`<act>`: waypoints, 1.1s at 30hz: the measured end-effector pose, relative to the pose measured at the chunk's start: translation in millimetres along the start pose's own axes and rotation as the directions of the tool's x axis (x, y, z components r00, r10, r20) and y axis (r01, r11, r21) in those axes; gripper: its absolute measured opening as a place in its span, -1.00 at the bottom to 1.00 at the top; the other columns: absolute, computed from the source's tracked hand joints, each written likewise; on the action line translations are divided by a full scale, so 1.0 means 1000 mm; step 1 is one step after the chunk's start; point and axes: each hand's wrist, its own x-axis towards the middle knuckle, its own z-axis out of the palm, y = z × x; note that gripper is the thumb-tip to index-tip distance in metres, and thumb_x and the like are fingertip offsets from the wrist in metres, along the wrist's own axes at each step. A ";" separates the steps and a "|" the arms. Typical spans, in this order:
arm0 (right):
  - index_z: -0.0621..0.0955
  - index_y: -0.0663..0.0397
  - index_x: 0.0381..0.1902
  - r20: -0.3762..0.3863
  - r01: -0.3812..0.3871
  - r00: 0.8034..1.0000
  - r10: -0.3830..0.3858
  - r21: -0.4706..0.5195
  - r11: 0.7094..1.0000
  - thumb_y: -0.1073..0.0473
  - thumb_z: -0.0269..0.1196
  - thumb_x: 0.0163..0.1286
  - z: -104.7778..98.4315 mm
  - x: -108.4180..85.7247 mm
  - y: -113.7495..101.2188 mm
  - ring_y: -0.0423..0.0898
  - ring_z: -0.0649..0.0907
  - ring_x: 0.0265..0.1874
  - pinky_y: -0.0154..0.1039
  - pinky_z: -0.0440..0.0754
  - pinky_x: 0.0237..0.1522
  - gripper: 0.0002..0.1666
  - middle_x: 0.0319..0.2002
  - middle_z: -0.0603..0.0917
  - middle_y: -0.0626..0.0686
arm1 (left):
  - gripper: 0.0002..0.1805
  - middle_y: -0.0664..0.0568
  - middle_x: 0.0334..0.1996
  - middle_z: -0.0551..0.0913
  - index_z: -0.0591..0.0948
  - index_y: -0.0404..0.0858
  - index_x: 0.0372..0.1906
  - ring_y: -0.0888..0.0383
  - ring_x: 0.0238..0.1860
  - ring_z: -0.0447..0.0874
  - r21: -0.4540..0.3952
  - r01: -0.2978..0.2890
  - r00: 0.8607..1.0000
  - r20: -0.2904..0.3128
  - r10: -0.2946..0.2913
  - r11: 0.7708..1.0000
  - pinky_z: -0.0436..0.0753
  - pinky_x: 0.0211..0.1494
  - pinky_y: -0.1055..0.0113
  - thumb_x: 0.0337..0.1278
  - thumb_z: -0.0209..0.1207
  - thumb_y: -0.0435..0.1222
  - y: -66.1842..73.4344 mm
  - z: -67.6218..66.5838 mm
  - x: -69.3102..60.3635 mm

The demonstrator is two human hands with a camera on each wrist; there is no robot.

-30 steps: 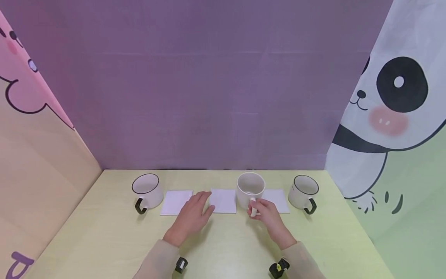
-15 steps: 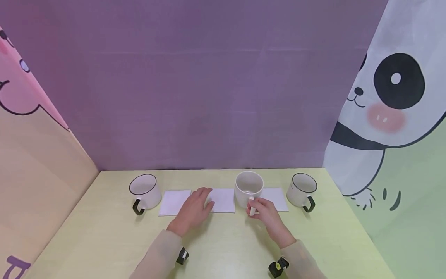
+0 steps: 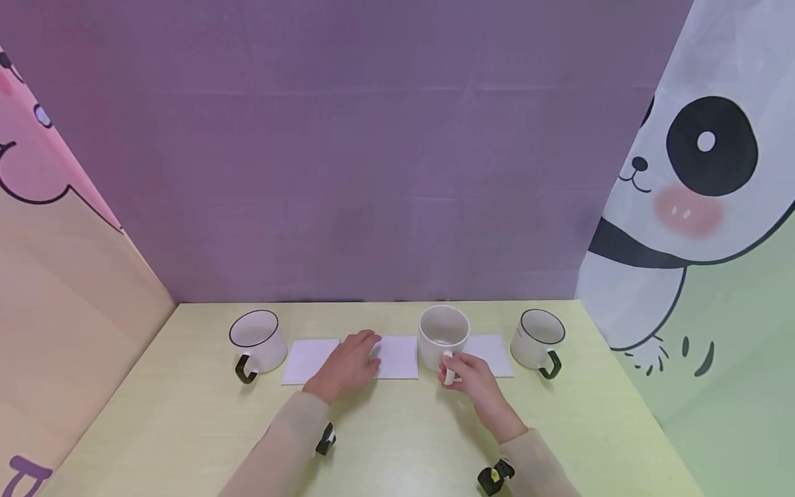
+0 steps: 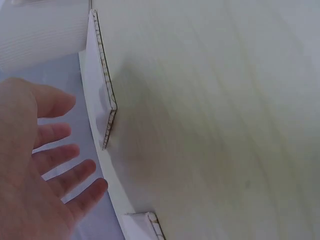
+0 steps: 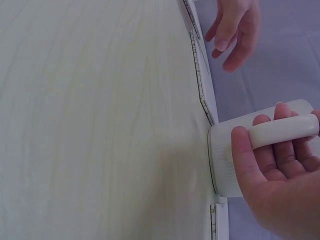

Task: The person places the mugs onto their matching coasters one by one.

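Observation:
A plain white mug [image 3: 435,346] appears to stand on the table between the middle white board [image 3: 399,359] and the right white board [image 3: 493,355]. My right hand [image 3: 477,388] holds its white handle [image 5: 280,131], fingers curled around it. My left hand [image 3: 348,367] hovers between the left white board [image 3: 307,360] and the middle one, partly covering both in the head view. Its fingers are spread and relaxed in the left wrist view, and nothing is held. The boards are thin, with ribbed edges [image 4: 102,55].
A white mug with a black rim and black handle [image 3: 263,351] stands at the left end of the row. A similar black-rimmed mug [image 3: 533,348] stands at the right end. Behind the wooden table [image 3: 397,442] hangs a purple cloth [image 3: 373,172].
My left hand has moved slightly forward and to the right, with its forearm following. The right hand keeps its hold on the mug's handle. The head view has shifted a little.

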 end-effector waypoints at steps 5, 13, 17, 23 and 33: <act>0.61 0.41 -0.23 0.008 0.003 1.000 -0.003 -0.004 1.000 0.14 0.18 0.54 -0.001 0.000 0.001 -0.03 0.65 -0.24 -0.12 0.71 -0.07 -0.66 -0.37 0.64 0.05 | -0.48 -0.24 0.36 0.45 0.50 -0.35 0.33 -0.26 0.35 0.40 0.023 -0.015 0.997 0.070 0.013 1.000 0.44 0.35 -0.19 0.32 0.20 -0.29 -0.004 -0.001 0.005; 0.61 0.41 -0.24 0.010 0.007 1.000 -0.007 0.001 1.000 0.15 0.18 0.53 0.000 0.000 0.001 -0.05 0.66 -0.23 -0.13 0.71 -0.07 -0.67 -0.39 0.64 0.06 | -0.49 -0.22 0.38 0.44 0.51 -0.33 0.34 -0.25 0.37 0.36 0.057 -0.015 0.989 0.151 0.006 0.998 0.39 0.36 -0.23 0.31 0.17 -0.31 -0.010 0.002 0.007; 0.61 0.40 -0.24 0.013 0.003 1.000 -0.003 -0.005 1.000 0.14 0.17 0.54 0.000 -0.001 0.000 -0.06 0.65 -0.24 -0.18 0.71 -0.09 -0.66 -0.38 0.64 0.05 | -0.48 -0.19 0.39 0.43 0.52 -0.32 0.34 -0.22 0.38 0.35 0.064 -0.002 0.988 0.151 -0.007 0.998 0.37 0.37 -0.23 0.31 0.18 -0.28 -0.010 0.003 0.008; 0.61 0.41 -0.20 0.014 -0.008 1.000 0.008 0.002 1.000 0.14 0.19 0.53 -0.001 -0.002 -0.001 -0.05 0.66 -0.23 -0.14 0.70 -0.06 -0.66 -0.36 0.66 0.07 | -0.47 -0.16 0.42 0.41 0.50 -0.30 0.37 -0.20 0.41 0.32 0.068 0.019 0.987 0.160 -0.030 0.998 0.34 0.40 -0.22 0.33 0.16 -0.26 -0.011 0.006 0.008; 0.62 0.37 -0.23 0.022 0.003 1.000 -0.003 0.014 1.000 0.13 0.17 0.53 -0.001 -0.003 -0.001 -0.07 0.65 -0.24 -0.14 0.71 -0.07 -0.67 -0.37 0.66 0.04 | -0.42 -0.14 0.47 0.35 0.43 -0.27 0.44 -0.20 0.46 0.26 0.060 0.039 0.984 0.173 -0.049 0.997 0.29 0.44 -0.22 0.38 0.15 -0.21 -0.014 0.010 0.006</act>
